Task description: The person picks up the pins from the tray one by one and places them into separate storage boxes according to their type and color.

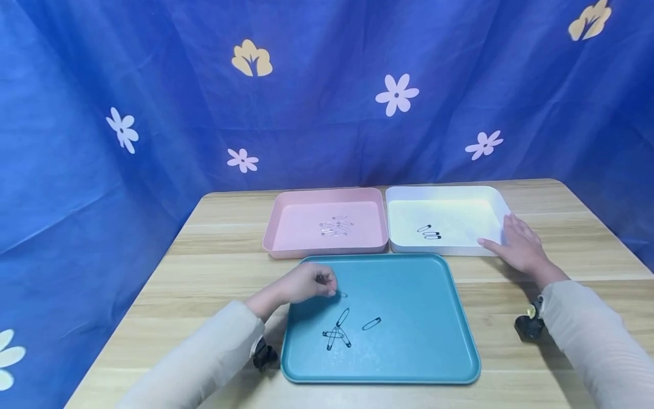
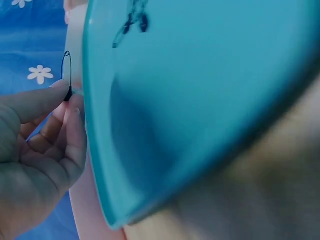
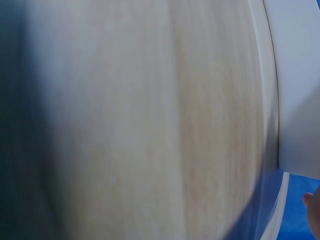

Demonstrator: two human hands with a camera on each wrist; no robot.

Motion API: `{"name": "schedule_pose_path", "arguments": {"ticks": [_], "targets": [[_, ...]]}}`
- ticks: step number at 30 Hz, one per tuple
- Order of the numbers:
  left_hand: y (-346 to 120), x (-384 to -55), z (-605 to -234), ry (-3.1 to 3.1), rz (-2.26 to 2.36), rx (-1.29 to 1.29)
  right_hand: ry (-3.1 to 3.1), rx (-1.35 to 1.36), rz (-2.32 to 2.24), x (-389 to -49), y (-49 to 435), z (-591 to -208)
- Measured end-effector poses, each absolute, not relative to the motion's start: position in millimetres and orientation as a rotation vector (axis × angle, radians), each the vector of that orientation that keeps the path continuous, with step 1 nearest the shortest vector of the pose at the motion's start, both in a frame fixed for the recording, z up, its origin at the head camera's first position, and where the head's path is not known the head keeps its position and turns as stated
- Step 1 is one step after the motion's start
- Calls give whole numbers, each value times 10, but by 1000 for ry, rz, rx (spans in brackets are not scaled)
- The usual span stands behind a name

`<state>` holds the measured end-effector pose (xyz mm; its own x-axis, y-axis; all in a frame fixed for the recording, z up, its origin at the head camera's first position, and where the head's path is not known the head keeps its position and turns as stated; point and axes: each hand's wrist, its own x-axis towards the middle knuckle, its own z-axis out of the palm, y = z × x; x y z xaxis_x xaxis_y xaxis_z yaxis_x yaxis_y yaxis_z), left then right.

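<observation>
Between thumb and forefinger my left hand (image 1: 310,282) pinches a black safety pin (image 2: 68,75) by its clasp end, above the left part of the teal tray (image 1: 403,363). More black safety pins (image 1: 337,334) lie bunched on that tray, with a single one (image 1: 371,324) to their right. My right hand (image 1: 520,245) rests on the front right corner of the white tray (image 1: 434,249), its fingers extended. Inside the white tray are a few black safety pins (image 1: 430,233). In the right wrist view only a small part of the right hand (image 3: 314,212) shows.
Left of the white tray stands a pink tray (image 1: 327,250) holding several silver safety pins (image 1: 336,226). All three trays are on a wooden table (image 1: 204,267). A blue curtain (image 1: 317,125) with flower shapes hangs behind the table.
</observation>
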<state>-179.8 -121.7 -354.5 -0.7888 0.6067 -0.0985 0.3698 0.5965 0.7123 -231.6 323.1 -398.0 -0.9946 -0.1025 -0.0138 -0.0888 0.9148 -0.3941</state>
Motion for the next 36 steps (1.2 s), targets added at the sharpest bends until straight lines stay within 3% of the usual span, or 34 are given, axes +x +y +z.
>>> {"name": "schedule_pose_path", "arguments": {"ticks": [21,36], "targets": [[-181,-2398,-3348,2510,1044,821,3068,-142,-632,-2357,3257,-3978],[435,-2835,-3543,2502,1301,531,3071,-132,-623,-2356,3248,-3966]]}}
